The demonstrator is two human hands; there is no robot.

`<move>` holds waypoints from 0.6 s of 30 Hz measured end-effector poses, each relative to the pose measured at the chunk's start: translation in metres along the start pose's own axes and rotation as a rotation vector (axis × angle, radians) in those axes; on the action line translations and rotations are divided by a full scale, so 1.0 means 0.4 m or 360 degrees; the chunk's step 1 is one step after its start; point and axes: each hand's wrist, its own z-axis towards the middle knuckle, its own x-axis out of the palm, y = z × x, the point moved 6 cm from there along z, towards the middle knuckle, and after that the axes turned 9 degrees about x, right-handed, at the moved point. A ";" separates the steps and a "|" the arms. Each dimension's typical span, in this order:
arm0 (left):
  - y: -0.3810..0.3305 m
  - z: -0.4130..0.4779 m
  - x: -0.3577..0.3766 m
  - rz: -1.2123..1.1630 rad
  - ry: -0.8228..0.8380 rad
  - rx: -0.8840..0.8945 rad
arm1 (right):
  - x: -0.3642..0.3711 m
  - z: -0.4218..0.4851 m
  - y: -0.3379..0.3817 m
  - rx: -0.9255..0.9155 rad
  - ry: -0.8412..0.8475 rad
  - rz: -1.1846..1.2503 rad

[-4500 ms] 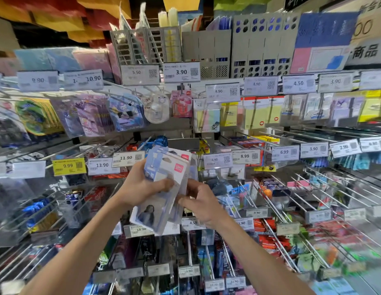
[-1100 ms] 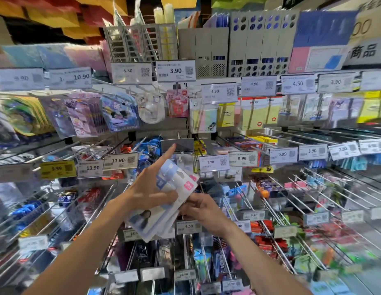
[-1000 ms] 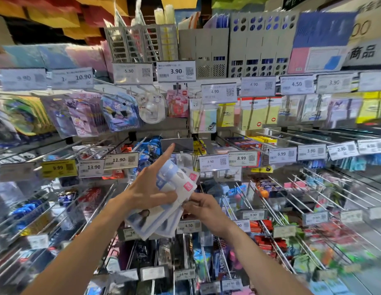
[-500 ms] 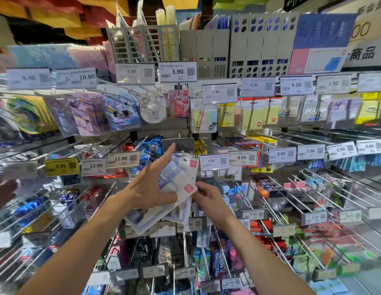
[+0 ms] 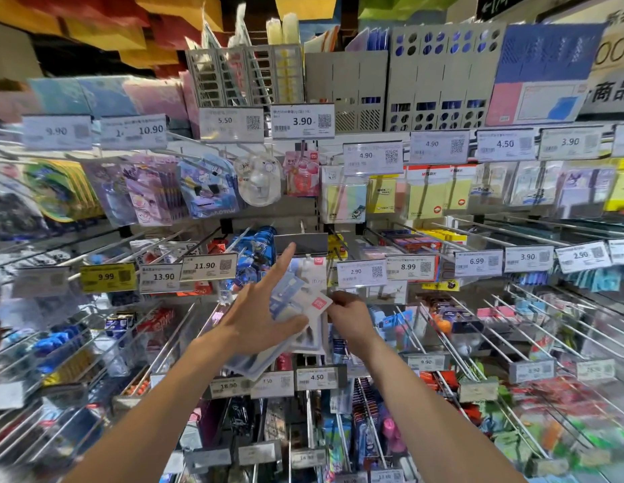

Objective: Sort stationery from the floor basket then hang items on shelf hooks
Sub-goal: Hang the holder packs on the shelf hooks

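Two bare hands meet at the middle of the view, in front of a wall of wire peg hooks (image 5: 453,329). The left hand (image 5: 258,318) grips a stack of blister packs (image 5: 289,301): its thumb lies across the front of the stack, its index finger (image 5: 284,259) is straight and points to twelve o'clock, and its other fingers are hidden behind the packs. The stack tilts, its top corner with a red logo toward two o'clock. The right hand (image 5: 350,318), at three o'clock of the stack, has its fingers curled and pinches the stack's edge right by that logo.

Behind the stack one more white pack (image 5: 312,273) with the same red logo stands upright. Its top is just under a grey label holder (image 5: 300,242) at twelve o'clock. Whether it hangs on a peg cannot be told.

From the stack, an 11.90 price tag (image 5: 209,267) sits at ten o'clock, a 2.90 price tag (image 5: 361,272) at two o'clock and a 4.50 price tag (image 5: 319,377) at six o'clock. Sticky-note pads (image 5: 345,202) hang higher up, at one o'clock, and grey file holders (image 5: 345,78) stand above them on the top shelf.
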 end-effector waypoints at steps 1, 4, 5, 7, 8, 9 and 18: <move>0.003 0.001 0.004 -0.0006 -0.0020 0.0012 | -0.001 0.014 -0.003 0.0018 -0.0046 -0.0038; 0.012 0.008 0.012 -0.0012 -0.0063 0.0003 | 0.008 0.078 -0.032 0.0066 -0.0108 -0.0060; 0.014 0.009 0.014 -0.0026 -0.0070 0.0000 | 0.011 0.097 -0.037 0.0065 -0.0140 -0.0075; 0.022 0.008 0.019 -0.0037 -0.0094 0.0030 | 0.016 0.094 -0.017 0.0108 -0.0173 -0.0115; 0.032 0.008 0.020 -0.0047 -0.0110 0.0024 | 0.016 0.087 -0.010 0.0160 -0.0177 -0.0170; 0.040 0.009 0.020 -0.0069 -0.0124 0.0009 | 0.014 0.077 -0.004 0.0193 -0.0205 -0.0250; 0.012 0.002 0.013 -0.0133 -0.0236 0.0013 | 0.061 -0.085 0.013 0.0046 0.0342 0.0078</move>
